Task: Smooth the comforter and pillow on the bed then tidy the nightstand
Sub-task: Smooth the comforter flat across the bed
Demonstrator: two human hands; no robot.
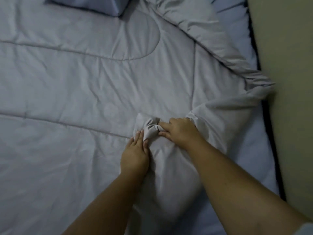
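Note:
A pale grey quilted comforter (81, 78) covers most of the bed, with curved stitch lines and many creases. Near the lower middle a bunched fold of it rises between my two hands. My left hand (135, 153) lies on the left side of the fold, fingers together and pressed against the cloth. My right hand (179, 131) grips the fold from the right, thumb and fingers pinching the bunched fabric. The comforter's right edge is turned back and rumpled. A pillow (88, 4) in a light blue case shows only its corner at the top left.
Light blue bed sheet (237, 31) is exposed along the right side of the bed. A beige wall (288, 82) runs down the right edge, with a dark narrow gap between it and the mattress. No nightstand is in view.

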